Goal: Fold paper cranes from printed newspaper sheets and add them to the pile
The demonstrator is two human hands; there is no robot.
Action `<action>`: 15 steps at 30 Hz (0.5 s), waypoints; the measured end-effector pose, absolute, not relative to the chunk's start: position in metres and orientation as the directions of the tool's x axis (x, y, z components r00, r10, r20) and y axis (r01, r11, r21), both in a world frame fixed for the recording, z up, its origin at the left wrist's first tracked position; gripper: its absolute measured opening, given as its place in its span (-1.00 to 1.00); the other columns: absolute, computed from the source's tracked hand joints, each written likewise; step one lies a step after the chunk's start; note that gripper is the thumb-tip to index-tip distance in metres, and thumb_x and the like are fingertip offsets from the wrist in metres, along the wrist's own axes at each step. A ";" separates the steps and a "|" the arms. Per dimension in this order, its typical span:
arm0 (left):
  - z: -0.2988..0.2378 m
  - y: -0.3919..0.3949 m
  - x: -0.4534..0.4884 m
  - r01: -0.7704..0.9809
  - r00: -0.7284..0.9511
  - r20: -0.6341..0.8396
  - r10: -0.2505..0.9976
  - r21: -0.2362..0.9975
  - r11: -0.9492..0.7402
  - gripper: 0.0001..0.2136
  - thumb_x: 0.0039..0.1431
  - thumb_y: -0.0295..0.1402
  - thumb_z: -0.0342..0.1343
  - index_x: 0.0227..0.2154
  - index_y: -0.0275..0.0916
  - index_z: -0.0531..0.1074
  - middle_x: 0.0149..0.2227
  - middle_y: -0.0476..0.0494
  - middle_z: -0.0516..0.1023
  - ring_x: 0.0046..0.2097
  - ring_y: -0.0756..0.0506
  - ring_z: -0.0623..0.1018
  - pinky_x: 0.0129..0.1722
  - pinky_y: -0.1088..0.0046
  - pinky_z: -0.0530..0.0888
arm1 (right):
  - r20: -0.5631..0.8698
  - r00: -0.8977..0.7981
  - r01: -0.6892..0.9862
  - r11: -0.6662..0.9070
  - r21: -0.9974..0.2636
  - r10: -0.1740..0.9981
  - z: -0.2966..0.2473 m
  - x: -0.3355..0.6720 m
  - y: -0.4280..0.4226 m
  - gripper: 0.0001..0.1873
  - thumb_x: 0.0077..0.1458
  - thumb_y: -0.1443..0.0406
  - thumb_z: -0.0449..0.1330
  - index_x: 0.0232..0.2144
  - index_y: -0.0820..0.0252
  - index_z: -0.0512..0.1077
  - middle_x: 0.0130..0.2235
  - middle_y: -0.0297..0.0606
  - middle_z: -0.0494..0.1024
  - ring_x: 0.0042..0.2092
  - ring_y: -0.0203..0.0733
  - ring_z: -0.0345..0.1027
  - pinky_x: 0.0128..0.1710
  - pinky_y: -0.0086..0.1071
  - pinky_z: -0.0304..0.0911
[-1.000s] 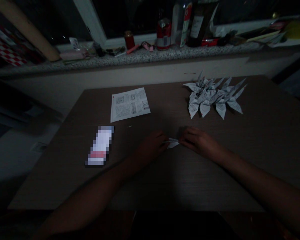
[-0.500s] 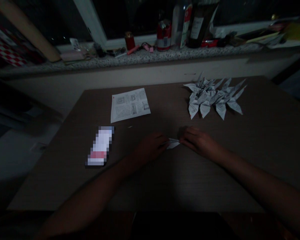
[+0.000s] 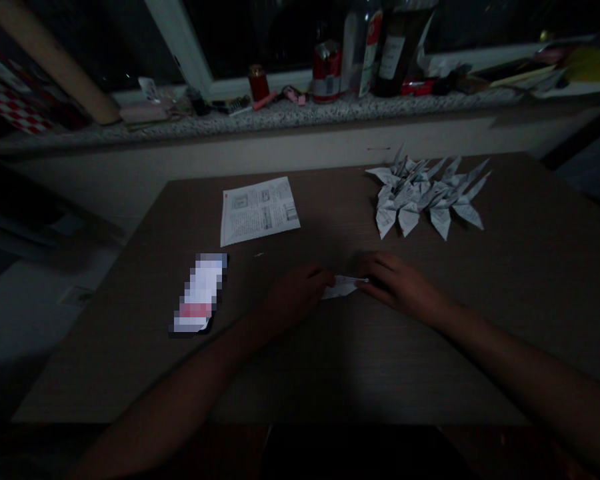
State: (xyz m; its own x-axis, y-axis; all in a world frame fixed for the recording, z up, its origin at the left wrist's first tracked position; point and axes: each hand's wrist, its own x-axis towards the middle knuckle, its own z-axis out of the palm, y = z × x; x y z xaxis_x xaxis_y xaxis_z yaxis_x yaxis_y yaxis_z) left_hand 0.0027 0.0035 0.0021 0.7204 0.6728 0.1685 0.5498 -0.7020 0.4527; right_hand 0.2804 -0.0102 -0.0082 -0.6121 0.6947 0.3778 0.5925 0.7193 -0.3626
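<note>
Between my hands, low over the table [image 3: 280,373], is a small folded piece of printed paper [image 3: 341,287] with a narrow, pointed shape. My left hand [image 3: 303,290] pinches its left end between thumb and fingers. At the right tip, the thumb and fingers of my right hand [image 3: 393,277] close on the paper. Parts of both ends are covered by the fingers. Beyond my right hand stands a cluster of several folded paper cranes [image 3: 420,193], made from similar printed paper. A flat printed sheet [image 3: 260,212] lies beyond my left hand.
A lit phone [image 3: 200,293] with a blurred screen lies left of my left forearm. Along the back, a granite windowsill [image 3: 280,120] holds a red can [image 3: 327,72], a clear bottle [image 3: 357,50], a dark bottle [image 3: 391,57], a small jar [image 3: 259,83] and other clutter.
My left hand has shifted slightly left along the folded paper, so more of it shows. The right fingers have opened a little at its tip. The rest has stayed put.
</note>
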 end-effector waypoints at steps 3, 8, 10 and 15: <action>0.001 0.005 0.000 0.526 0.709 0.215 0.672 0.473 -0.707 -0.79 0.40 -0.53 -0.01 -0.06 -0.24 0.48 -0.07 -0.16 0.52 -0.12 -0.10 0.54 -0.15 0.38 0.47 | 0.379 -0.683 0.525 0.781 -0.340 0.624 -0.007 0.277 -0.013 -0.73 0.34 0.20 0.22 0.02 0.18 0.45 0.12 0.04 0.51 0.18 0.13 0.40 0.11 -0.01 0.43; -0.003 0.005 -0.002 0.496 0.703 0.224 0.674 0.524 -0.692 -0.76 0.39 -0.54 0.00 -0.02 -0.20 0.49 0.00 -0.16 0.50 -0.06 -0.09 0.54 -0.10 0.38 0.49 | 0.364 -0.691 0.523 0.779 -0.345 0.625 -0.013 0.271 -0.014 -0.72 0.33 0.25 0.24 0.06 0.14 0.45 0.16 0.02 0.51 0.19 0.14 0.41 0.11 0.05 0.43; -0.003 0.004 0.000 0.482 0.686 0.226 0.691 0.570 -0.665 -0.76 0.39 -0.54 0.00 -0.03 -0.20 0.49 0.00 -0.15 0.49 -0.05 -0.08 0.54 -0.08 0.38 0.50 | 0.378 -0.656 0.528 0.755 -0.388 0.653 -0.016 0.269 -0.014 -0.75 0.34 0.28 0.22 0.04 0.11 0.46 0.12 -0.02 0.54 0.15 0.09 0.45 0.08 0.00 0.46; 0.005 0.003 0.006 0.411 0.637 0.276 0.719 0.668 -0.620 -0.81 0.41 -0.50 0.01 -0.08 -0.22 0.51 -0.02 -0.16 0.50 0.00 -0.09 0.54 0.03 0.34 0.49 | 0.431 -0.557 0.495 0.701 -0.514 0.710 -0.015 0.266 -0.014 -0.87 0.36 0.33 0.18 -0.07 0.10 0.47 0.06 -0.06 0.59 0.08 -0.01 0.52 0.03 -0.12 0.49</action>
State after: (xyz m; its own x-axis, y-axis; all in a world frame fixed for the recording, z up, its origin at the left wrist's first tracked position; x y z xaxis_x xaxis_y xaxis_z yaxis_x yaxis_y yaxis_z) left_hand 0.0062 0.0026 0.0055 0.6374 0.7193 0.2762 0.4106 -0.6204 0.6682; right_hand 0.2662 -0.0141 -0.0153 -0.5569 0.7098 0.4314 0.4950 0.7007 -0.5138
